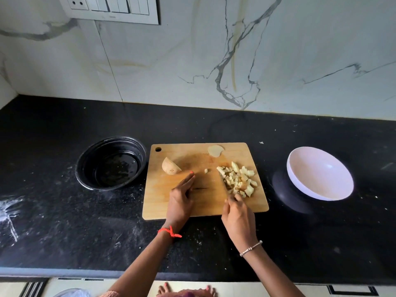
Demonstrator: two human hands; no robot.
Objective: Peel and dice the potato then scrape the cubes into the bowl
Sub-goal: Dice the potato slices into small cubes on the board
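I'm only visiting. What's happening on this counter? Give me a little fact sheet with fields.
surface: cutting board on a black counter
left hand: fingers straight, reaching toward the potato half
right hand: grips the knife, blade along the left side of the potato cubes
far edge of board: one thin potato slice
white bowl: right of the board, empty
black bowl: left of the board
stage: cubes not yet scraped in
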